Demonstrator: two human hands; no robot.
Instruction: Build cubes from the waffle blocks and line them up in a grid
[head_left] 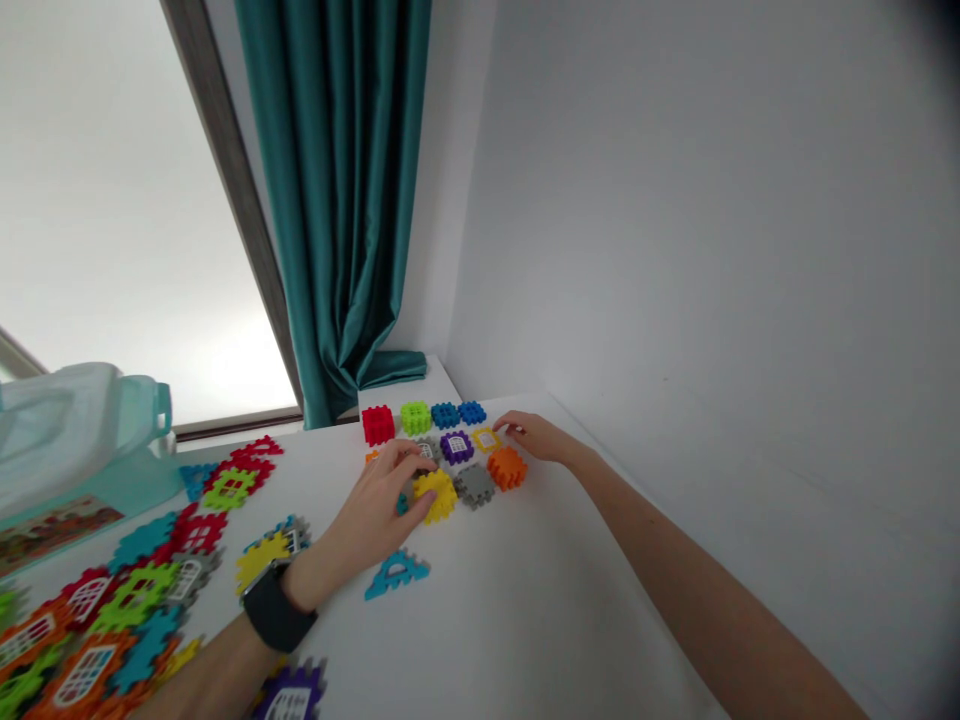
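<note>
In the head view, the left hand (386, 492), a black-strapped watch (279, 607) on its wrist, reaches over the white tabletop surface (480, 610) towards its far right corner. Its thumb and fingers stand apart at a yellow plastic block with toothed edges (445, 495), the thumb overlapping it. The right hand (536, 435) comes in over the right edge, fingers bent, fingertips at a yellow plastic block with a white window (486, 440); at this size I cannot tell whether they pinch it. Both blocks belong to a cluster near the far edge, with a toothed grey plastic block (475, 485) and a toothed orange plastic block (508, 467) nearby. A flat cyan plastic triangular piece (397, 573) lies nearer the near edge. Mixed toothed plastic panels (135, 597) spread along the left side, near a translucent aqua plastic box (146, 480).
</note>
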